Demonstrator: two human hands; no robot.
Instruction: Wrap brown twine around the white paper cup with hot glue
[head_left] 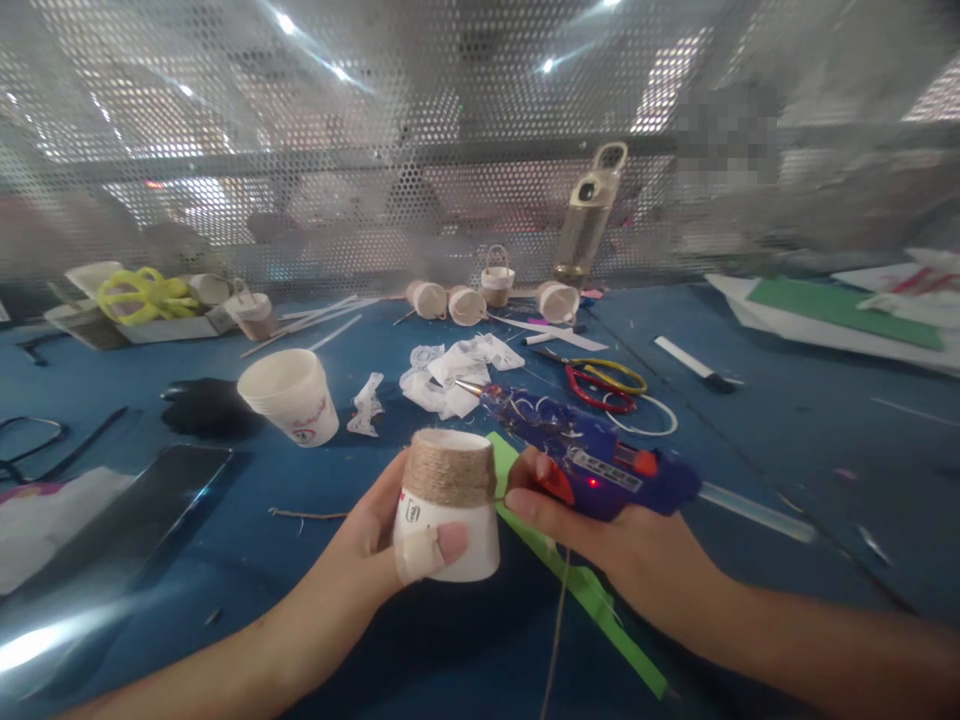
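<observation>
The left hand is curling around a paper cup, its taped thumb lying across the front, while the right hand is wrapping a glue gun and seemingly pinching twine at the cup's side. The blue bench is spreading beneath; with the held cup as the clock's centre, the hard plastic gun is lying between two and three, pointing its tapered metal nozzle towards ten. The wrapping is looking partway along: tight, coarse, fibrous rows are ringing the cup's narrower upper half, while the smooth, printed, flaring lower half is showing bare and the loose twine is apparently awaiting fixing. Rounded white stacked cups are leaning at ten, soft crumpled lace is resting at twelve, and the thin twine's tail is hanging towards five.
</observation>
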